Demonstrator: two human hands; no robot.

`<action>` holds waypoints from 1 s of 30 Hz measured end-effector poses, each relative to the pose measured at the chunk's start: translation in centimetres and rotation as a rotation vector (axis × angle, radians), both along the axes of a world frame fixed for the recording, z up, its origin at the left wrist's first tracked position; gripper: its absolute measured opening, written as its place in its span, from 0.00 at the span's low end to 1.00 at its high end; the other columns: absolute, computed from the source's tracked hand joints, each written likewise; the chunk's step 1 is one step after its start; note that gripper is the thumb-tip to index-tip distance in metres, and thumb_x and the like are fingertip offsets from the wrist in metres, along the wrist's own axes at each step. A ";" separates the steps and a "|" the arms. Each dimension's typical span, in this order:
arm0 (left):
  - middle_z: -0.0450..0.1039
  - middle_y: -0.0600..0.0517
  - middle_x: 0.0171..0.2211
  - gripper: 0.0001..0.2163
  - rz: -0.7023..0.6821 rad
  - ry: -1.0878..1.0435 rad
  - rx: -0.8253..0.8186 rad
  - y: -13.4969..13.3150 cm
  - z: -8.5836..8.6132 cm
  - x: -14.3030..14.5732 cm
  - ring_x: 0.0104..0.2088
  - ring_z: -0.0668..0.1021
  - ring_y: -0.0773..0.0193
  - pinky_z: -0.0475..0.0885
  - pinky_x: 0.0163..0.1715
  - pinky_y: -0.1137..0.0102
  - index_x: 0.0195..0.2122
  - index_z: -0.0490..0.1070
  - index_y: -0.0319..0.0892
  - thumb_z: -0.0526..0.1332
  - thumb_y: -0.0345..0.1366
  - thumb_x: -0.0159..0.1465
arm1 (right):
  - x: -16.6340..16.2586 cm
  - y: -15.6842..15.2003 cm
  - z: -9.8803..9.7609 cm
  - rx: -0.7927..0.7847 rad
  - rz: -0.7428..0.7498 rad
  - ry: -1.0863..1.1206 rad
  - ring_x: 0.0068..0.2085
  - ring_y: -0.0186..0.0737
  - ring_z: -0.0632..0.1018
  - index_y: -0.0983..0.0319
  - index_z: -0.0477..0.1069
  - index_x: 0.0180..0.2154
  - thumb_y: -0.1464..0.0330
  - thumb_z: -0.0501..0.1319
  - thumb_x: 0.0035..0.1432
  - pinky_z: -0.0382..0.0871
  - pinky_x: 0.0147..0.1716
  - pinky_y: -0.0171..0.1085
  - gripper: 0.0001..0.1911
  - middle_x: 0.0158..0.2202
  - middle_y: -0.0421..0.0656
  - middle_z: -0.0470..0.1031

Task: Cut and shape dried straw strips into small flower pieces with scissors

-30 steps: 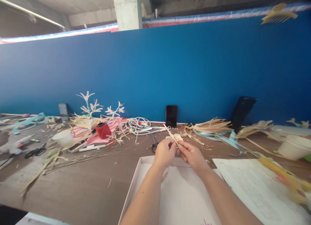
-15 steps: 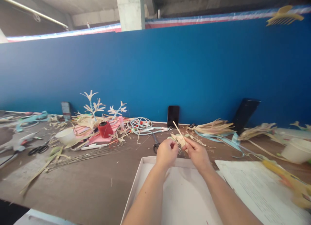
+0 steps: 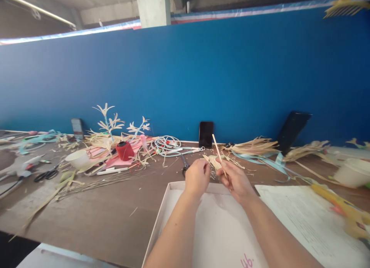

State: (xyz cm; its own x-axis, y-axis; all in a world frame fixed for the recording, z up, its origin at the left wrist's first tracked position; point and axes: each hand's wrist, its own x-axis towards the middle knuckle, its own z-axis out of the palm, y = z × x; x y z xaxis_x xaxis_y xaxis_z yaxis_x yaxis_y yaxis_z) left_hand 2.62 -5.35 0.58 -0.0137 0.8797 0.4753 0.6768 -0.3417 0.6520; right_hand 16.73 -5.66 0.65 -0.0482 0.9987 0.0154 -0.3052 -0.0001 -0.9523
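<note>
Both my hands are over the far edge of a shallow white box [image 3: 158,225]. My right hand [image 3: 238,181] pinches a thin pale stick [image 3: 217,149], which points up and slightly left. Close beside it, my left hand [image 3: 197,179] is closed, with its fingertips turned towards the stick; whatever they hold is too small or hidden to make out. Behind the hands lie pale dried husk pieces [image 3: 212,162] and small scraps. Dark-handled scissors [image 3: 185,167] rest just left of these, partly behind my left hand.
A black phone [image 3: 206,134] leans on the blue partition [image 3: 185,79]. To the left are pale husk flowers [image 3: 111,123], a red thread spool [image 3: 125,150], a white bowl [image 3: 77,159] and thin wires [image 3: 104,185]. Printed paper [image 3: 300,218] and a yellow glue gun [image 3: 343,210] lie right.
The stick in my right hand has swung more upright, and the hand has turned, showing more of its fingers. My left hand stays closed nearby. The view has tipped down a little.
</note>
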 end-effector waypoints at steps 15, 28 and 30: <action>0.73 0.54 0.30 0.09 -0.163 0.128 0.046 0.0 -0.1 0.1 0.31 0.72 0.67 0.62 0.29 0.73 0.33 0.72 0.46 0.52 0.37 0.62 | 0.6 0.7 0.2 -0.011 -0.181 0.000 0.14 0.21 0.56 0.63 0.66 0.23 0.60 0.67 0.44 0.42 0.12 0.28 0.14 0.18 0.34 0.66; 0.75 0.53 0.30 0.10 -0.203 -0.058 -0.138 0.0 -0.2 0.6 0.29 0.73 0.66 0.63 0.29 0.74 0.33 0.74 0.44 0.54 0.38 0.59 | 0.6 0.6 0.1 0.001 -0.173 -0.077 0.13 0.23 0.54 0.61 0.61 0.19 0.57 0.66 0.44 0.40 0.12 0.30 0.19 0.14 0.32 0.58; 0.75 0.53 0.28 0.10 -0.220 -0.158 -0.208 0.2 -0.3 0.6 0.27 0.72 0.67 0.63 0.28 0.74 0.32 0.74 0.43 0.55 0.39 0.58 | 0.6 0.6 0.1 0.011 -0.166 -0.089 0.13 0.24 0.54 0.62 0.62 0.20 0.56 0.65 0.45 0.40 0.12 0.31 0.19 0.14 0.32 0.57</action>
